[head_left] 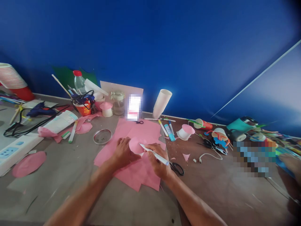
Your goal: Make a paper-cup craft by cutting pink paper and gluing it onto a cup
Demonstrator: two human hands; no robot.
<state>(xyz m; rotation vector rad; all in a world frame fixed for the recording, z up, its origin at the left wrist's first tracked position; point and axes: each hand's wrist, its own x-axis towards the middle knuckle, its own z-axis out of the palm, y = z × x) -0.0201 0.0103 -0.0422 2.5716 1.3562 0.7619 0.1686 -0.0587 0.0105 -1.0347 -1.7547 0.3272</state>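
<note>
Between the fingers of my right hand [157,160] is a white marker [154,153] with a light blue end, its tip on a round pink paper disc [135,145]. My left hand [125,153] grips the disc's near left edge, with the thumb stretched along its lower side. Under both hands lie overlapping sheets of pink paper [131,177]. A pair of scissors [177,169] rests by my right wrist, black handles showing and blades hidden. Left of the paper is a round clear lid [102,137].
A white stack of cups [162,103] leans at the wall. A pink-topped paper cup [185,131] and glue stick [169,132] stand right of the paper. A power strip [18,150] and glue gun [41,109] lie left. Another person's hand [290,164] shows far right.
</note>
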